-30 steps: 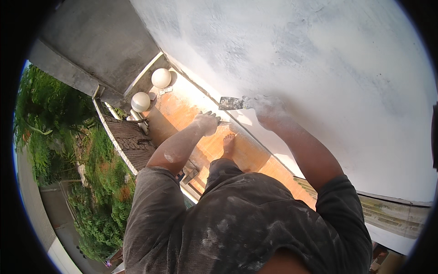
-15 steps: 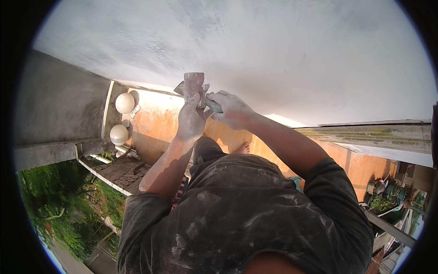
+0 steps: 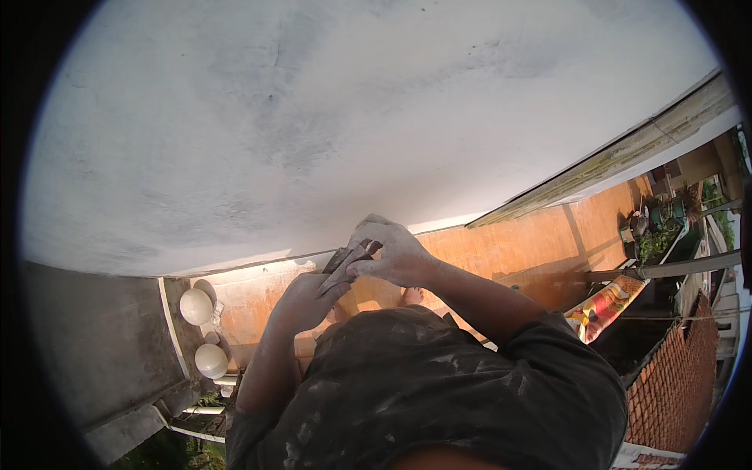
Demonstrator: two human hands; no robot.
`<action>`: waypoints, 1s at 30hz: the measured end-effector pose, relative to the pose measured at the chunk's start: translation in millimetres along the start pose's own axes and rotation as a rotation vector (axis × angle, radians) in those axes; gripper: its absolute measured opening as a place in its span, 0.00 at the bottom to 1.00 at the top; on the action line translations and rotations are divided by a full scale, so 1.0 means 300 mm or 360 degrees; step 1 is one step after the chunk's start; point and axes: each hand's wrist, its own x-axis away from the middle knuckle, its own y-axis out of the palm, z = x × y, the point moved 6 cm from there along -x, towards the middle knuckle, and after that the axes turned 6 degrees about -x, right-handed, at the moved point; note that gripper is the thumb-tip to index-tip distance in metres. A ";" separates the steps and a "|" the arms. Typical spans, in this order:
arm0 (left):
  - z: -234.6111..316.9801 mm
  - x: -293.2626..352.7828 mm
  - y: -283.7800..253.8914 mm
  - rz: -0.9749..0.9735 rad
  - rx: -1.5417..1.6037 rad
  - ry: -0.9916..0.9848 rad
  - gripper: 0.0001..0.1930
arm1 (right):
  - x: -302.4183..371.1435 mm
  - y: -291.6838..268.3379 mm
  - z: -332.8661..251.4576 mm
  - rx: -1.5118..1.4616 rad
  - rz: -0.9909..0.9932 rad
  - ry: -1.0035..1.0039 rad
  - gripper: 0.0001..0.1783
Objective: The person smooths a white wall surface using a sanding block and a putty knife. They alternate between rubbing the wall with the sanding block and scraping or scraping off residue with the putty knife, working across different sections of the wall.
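Observation:
Between my hands, close to the white wall (image 3: 313, 141), is a small dusty piece of sandpaper (image 3: 338, 260), dark greyish brown and seemingly folded. My left hand (image 3: 307, 301), whitened with dust, is closed on its lower part with the fingers pointing to the right. My right hand (image 3: 394, 252) pinches its upper right end between thumb and fingers, and the knuckles stand near the wall's foot. The fingers cover much of the sheet, so its full shape is hidden.
Below lies an orange tiled floor (image 3: 501, 262), my bare feet on it. Two round white globes (image 3: 196, 306) sit at the left beside a dark grey wall (image 3: 98, 337). A ledge (image 3: 595, 160) juts from the wall at right; plants (image 3: 656, 241) and a brick-red roof (image 3: 674, 384) lie beyond.
My view has swung, so the wall fills more of it. The sandpaper, held up flat in my left hand before, is now lower and folded between both hands; my right hand has closed on it.

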 end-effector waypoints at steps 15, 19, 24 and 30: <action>0.004 0.057 -0.280 0.0320 -0.0024 0.0547 0.16 | 0.037 0.137 -0.034 -0.0635 0.0593 0.0278 0.11; -0.071 0.149 -0.455 0.0797 0.0382 0.0710 0.20 | 0.135 -0.184 -0.353 -0.0059 0.1386 -0.0552 0.17; -0.098 0.301 -0.718 0.1740 0.0200 0.1225 0.22 | 0.216 -0.557 -0.769 0.1198 0.2561 -0.0816 0.21; -0.086 0.260 -0.870 0.2025 0.0200 0.1269 0.23 | -0.112 -0.484 -0.654 0.1369 0.2216 -0.0737 0.31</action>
